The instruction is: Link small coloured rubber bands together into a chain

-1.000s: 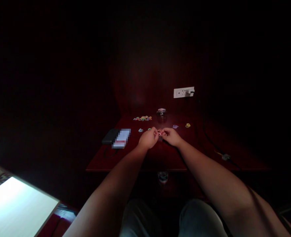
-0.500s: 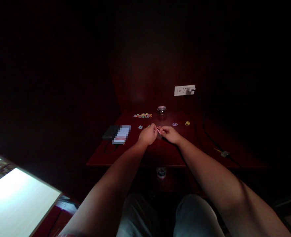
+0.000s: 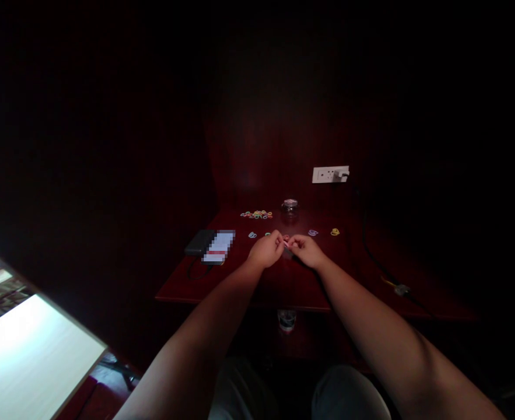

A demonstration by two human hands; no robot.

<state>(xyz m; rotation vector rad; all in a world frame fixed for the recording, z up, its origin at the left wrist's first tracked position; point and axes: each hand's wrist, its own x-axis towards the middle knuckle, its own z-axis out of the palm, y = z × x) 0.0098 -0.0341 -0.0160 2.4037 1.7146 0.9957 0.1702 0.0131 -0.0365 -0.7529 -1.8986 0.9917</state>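
Note:
My left hand (image 3: 269,248) and my right hand (image 3: 306,251) meet over the dark red table, fingertips pinched on a small pink hair tie (image 3: 286,244) between them. Just behind the fingertips lie orange-red hair ties (image 3: 286,237). Left of them, partly covered by my left hand, is a green hair tie (image 3: 267,234), then light blue hair ties (image 3: 252,235). To the right are purple hair ties (image 3: 312,232) and yellow hair ties (image 3: 335,231). Farther back lies a mixed heap of coloured hair ties (image 3: 257,214).
A clear lidded jar (image 3: 290,210) stands at the back. On the left lie a phone (image 3: 219,247) and a black box-like device (image 3: 199,241) with a cable. A wall socket (image 3: 330,174) holds a plug; a black cable (image 3: 375,265) runs along the right. Below the tabletop sits a cup (image 3: 287,321).
The whole view has shifted, so the table appears slightly lower. Both hands stay together on the pink hair tie, which shows less between the fingertips than before.

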